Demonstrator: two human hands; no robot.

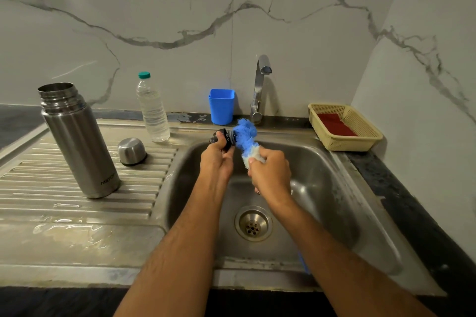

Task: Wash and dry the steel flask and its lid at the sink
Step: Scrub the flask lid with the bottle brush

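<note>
The steel flask [77, 141] stands upright and uncapped on the ribbed drainboard at the left. Its steel cup lid [132, 151] sits mouth down beside it. Over the back of the sink basin [322, 188], my left hand [219, 159] grips the flask's black stopper lid [223, 137]. My right hand [270, 175] holds a blue and white bottle brush [246, 136], whose bristles press against the stopper's end.
A plastic water bottle [153, 108] with a green cap and a blue cup [221, 105] stand at the back edge. The tap [260, 85] runs no water. A beige basket [345, 126] with a red cloth sits right of the sink. The drainboard [64, 213] is wet.
</note>
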